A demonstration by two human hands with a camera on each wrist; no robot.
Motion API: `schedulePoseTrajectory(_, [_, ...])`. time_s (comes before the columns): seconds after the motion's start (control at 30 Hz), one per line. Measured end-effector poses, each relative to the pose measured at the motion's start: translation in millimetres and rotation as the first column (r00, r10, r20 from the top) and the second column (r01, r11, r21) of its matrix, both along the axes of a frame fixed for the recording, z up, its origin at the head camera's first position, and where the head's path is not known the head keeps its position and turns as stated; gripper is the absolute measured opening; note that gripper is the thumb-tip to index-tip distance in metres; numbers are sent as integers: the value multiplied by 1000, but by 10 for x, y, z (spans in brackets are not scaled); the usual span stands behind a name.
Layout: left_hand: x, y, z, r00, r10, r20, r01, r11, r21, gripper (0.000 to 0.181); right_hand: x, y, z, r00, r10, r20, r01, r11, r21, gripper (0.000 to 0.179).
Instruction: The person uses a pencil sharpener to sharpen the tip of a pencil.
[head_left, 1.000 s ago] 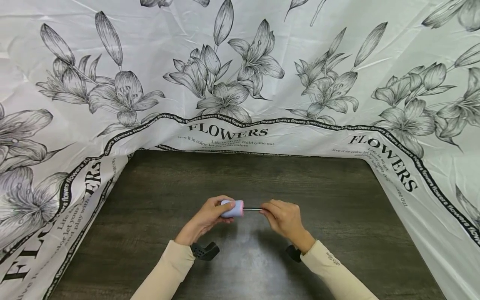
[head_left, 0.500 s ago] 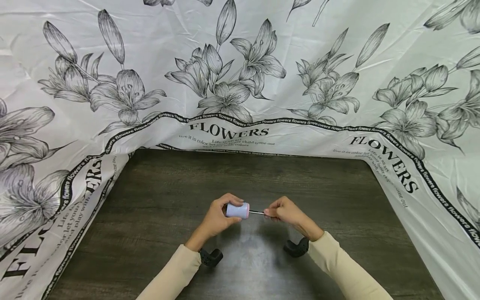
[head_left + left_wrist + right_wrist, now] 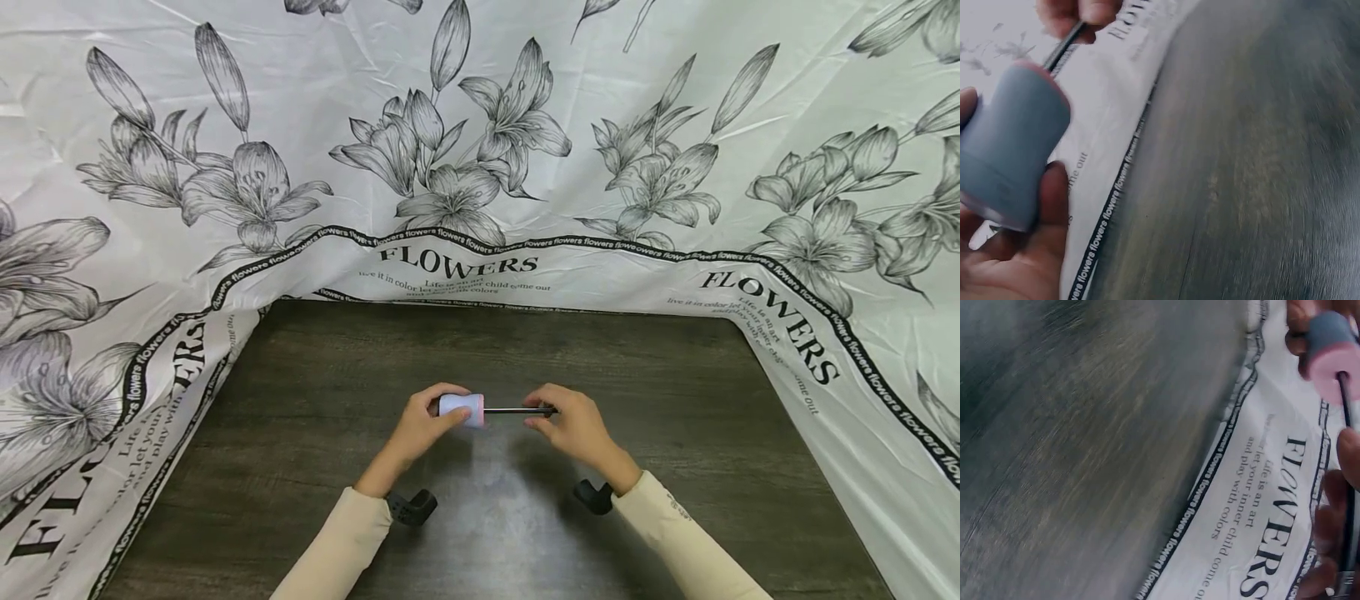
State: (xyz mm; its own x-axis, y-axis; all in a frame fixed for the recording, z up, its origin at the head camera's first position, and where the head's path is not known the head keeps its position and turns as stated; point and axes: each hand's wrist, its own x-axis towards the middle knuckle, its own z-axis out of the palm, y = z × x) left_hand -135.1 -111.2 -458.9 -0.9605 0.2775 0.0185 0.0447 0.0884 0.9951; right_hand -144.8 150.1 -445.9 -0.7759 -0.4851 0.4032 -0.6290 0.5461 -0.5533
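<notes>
In the head view, a lavender-blue cylinder (image 3: pixel 456 408) with a pink end is held by the left hand (image 3: pixel 420 423) at the middle of a dark wood-look table (image 3: pixel 495 350), lying sideways with its pink end turned right. A slim dark rod (image 3: pixel 513 410) is seen running from that end to the right hand (image 3: pixel 576 423), by whose thumb and fingers its outer part is surrounded. Black bands (image 3: pixel 412 507) are worn at both wrists, just beyond the cream sleeves (image 3: pixel 333 542). The far, left and right sides are enclosed by a white cloth (image 3: pixel 525 192) printed with lilies and "FLOWERS". In the left wrist view, the cylinder is shown tilted and narrowed at its middle, grasped between the left hand's digits; the rod is met at its far end by the right fingers (image 3: pixel 1094 11). In the right wrist view, a round hole is revealed in the pink face, with the rod set inside it; how deep cannot be told. The rod is held by the right hand's curled fingers, the thumb laid across it.
</notes>
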Motion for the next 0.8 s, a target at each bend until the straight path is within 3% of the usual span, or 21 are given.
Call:
schedulePoseTrajectory(0.1, [7, -43, 23, 988, -54, 142, 47, 997, 53, 38, 11, -25, -43, 976, 23, -219, -21, 1000, 12, 24])
schedulePoseTrajectory(0.27, [12, -58, 58, 941, -119, 317, 87, 990, 113, 43, 13, -41, -66, 928, 62, -368, -61, 998, 13, 19])
schedulePoseTrajectory(0.37, [-4, -49, 90, 923, -123, 364, 87, 990, 113, 45, 20, -45, -92, 895, 53, -443, -52, 999, 15, 10])
schedulePoseTrajectory(0.43, [-20, -44, 112, 914, -136, 382, 99, 989, 114, 47, 28, -52, -107, 868, 34, -495, -32, 999, 12, 17])
schedulePoseTrajectory(0.53, [-43, -45, 133, 892, -161, 422, 111, 984, 142, 51, 26, -70, -126, 806, -4, -591, 5, 1000, 1, 29])
schedulePoseTrajectory(0.67, [-59, -56, 143, 860, -214, 464, 131, 970, 205, 52, 3, -85, -155, 733, -42, -679, 45, 999, -13, 22])
schedulePoseTrajectory(0.8, [-64, -49, 159, 849, -247, 467, 137, 956, 258, 50, -18, -81, -181, 710, -46, -703, 30, 999, -36, 20])
